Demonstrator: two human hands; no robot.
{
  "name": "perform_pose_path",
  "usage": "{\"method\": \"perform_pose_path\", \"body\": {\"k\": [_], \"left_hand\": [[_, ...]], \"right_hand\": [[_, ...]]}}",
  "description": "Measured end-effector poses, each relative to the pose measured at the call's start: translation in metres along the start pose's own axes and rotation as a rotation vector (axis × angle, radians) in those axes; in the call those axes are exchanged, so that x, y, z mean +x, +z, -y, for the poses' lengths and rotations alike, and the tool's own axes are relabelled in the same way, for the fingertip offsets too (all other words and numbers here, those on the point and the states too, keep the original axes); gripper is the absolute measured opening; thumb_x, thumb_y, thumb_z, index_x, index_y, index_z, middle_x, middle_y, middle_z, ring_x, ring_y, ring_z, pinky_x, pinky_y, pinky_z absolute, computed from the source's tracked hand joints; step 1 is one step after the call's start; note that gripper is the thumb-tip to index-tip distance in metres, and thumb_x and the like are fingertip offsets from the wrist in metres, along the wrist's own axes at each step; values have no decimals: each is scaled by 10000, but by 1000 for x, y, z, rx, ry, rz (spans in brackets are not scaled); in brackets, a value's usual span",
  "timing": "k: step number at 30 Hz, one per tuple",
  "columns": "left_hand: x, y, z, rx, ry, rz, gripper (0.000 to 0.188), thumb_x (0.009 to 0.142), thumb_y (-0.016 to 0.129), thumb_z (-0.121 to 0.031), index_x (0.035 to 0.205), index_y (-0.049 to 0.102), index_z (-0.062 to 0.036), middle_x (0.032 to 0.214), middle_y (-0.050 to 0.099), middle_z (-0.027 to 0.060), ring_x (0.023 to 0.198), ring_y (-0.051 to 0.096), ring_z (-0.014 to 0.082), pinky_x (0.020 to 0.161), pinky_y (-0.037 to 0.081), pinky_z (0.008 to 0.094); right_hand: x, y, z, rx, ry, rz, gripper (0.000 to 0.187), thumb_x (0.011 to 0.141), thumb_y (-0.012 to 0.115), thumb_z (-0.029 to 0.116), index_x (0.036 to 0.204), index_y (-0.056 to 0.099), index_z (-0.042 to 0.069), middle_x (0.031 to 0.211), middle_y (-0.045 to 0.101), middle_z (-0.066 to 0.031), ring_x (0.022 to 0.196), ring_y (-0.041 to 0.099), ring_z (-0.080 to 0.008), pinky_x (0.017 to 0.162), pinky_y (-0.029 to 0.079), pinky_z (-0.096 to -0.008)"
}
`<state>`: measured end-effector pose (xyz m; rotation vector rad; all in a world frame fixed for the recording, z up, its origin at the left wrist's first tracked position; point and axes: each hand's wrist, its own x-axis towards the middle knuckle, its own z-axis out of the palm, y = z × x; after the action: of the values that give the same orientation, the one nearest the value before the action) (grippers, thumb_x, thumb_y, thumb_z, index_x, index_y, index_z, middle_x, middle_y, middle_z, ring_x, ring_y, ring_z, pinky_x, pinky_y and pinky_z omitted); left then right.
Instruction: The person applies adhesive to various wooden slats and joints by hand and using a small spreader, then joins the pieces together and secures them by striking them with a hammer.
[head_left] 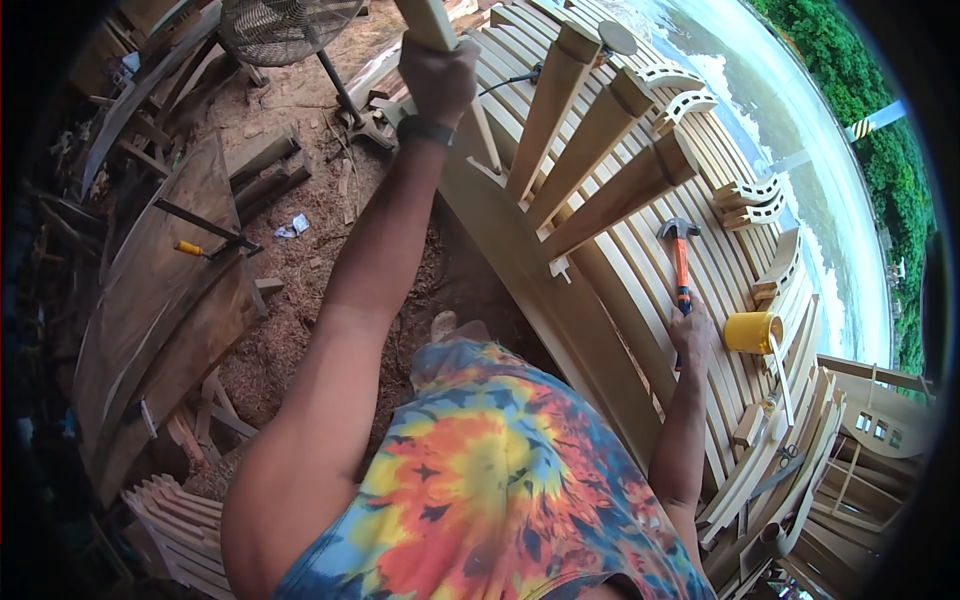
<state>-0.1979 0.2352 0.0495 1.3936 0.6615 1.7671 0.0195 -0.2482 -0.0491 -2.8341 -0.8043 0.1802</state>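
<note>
Toward the top of the view, the left hand [438,75] has its fingers wrapped closely round a pale post [426,22], apparently for a steady hold on so long a piece. Its narrower end points down near the plank [560,310]; contact I cannot tell. Over the slats [722,280], the right hand [692,335] curls its fingers round the handle of a hammer [682,260], well back from the head, likely for leverage; whether the head rests or hangs just above is unclear. Between the hands, three posts [590,150] slant side by side, narrow ends toward the plank, perhaps spaced so as not to crowd each other. A yellow pot [748,332] sits just beside the right hand, seemingly within easy reach.
</note>
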Motion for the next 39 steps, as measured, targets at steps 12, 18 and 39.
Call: {"method": "perform_pose_path", "body": {"k": [12,18,39], "left_hand": [[-6,17,36,68,92,-2,327,693,760,-115,944,614,36,834,707,161,767,715,307,755,563,397],[-5,12,38,7,-47,26,315,699,758,-120,935,621,36,840,714,160,769,722,291,752,565,389],[-14,23,48,182,152,109,333,710,756,-158,949,618,30,824,722,201,774,738,378,732,588,450]], "right_hand": [[-7,22,-15,13,59,-37,599,888,610,85,1479,529,32,1352,623,-215,1216,617,-404,1034,484,-472],[-10,20,-5,60,43,-60,577,886,612,79,1456,549,18,1349,621,-241,1218,615,-416,1050,476,-468],[-8,24,-13,119,4,-67,584,857,619,77,1438,575,26,1362,629,-202,1204,612,-397,1055,467,-469]]}}
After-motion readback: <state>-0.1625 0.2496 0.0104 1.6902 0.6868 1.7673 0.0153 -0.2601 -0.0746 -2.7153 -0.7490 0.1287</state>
